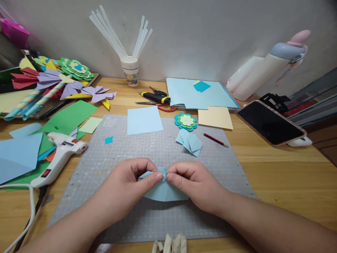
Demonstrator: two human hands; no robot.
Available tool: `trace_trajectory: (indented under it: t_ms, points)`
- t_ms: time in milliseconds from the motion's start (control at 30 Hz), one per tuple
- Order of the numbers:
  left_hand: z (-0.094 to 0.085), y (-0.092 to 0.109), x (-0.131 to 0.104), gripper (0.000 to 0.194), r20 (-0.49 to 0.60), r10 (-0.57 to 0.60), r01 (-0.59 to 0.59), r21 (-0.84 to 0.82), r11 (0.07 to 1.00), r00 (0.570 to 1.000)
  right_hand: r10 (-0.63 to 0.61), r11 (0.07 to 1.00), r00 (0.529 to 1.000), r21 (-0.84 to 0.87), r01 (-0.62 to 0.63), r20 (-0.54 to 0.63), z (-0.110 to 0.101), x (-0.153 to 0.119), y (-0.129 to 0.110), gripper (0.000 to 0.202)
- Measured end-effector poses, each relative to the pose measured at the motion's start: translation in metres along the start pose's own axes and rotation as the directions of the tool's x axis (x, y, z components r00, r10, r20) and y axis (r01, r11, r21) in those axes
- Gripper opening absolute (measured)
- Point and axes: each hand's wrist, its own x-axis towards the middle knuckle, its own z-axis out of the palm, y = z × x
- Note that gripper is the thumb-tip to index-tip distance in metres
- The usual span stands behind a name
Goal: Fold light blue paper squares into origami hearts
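Observation:
A light blue sheet of paper (165, 193) is pinched between both hands over the grey cutting mat (105, 228). My left hand (131, 177) grips its upper edge between thumb and forefinger. Right beside it, my right hand (193, 181) pinches the same edge, where the paper curls up in a small fold. The lower part of the sheet fans out below the fingers. Just beyond the hands lie folded light blue paper pieces (190, 142), a layered paper flower (185, 121), a pencil (216, 140) and a square blue sheet (144, 120).
At the left, a white hot glue gun (59, 154) with a cable rests on coloured paper. Paper flowers (76, 68) are piled behind it. Paper cups (131, 72) holding white sticks, scissors (158, 92), a paper stack (181, 93) and a phone (271, 122) line the back.

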Motion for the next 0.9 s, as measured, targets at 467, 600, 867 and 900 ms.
trace_trajectory:
  t_ms: [467, 600, 867, 900]
  points:
    - [0.0033, 0.0007, -0.0004, 0.022, 0.037, -0.037, 0.037, 0.006, 0.999, 0.999, -0.024, 0.999, 0.999, -0.027, 0.023, -0.031, 0.0017, -0.0012, -0.0025, 0.02]
    - [0.0026, 0.0012, -0.0016, 0.021, 0.073, -0.047, 0.044, 0.039, 0.998, 0.996, -0.045, 0.999, 0.998, 0.003, 0.045, -0.037, 0.001, -0.0017, -0.0016, 0.016]
    - [0.0023, 0.0007, -0.0004, 0.024, 0.056, -0.051, 0.05, 0.034, 0.998, 0.997, -0.042, 0.999, 0.999, -0.009, 0.042, -0.016, -0.001, -0.0024, -0.004, 0.02]
    - [0.0024, 0.0011, -0.0003, 0.025, 0.051, -0.045, 0.043, 0.026, 0.999, 0.998, -0.043, 0.999, 0.999, -0.017, 0.043, -0.005, -0.0007, -0.0023, -0.0041, 0.019]
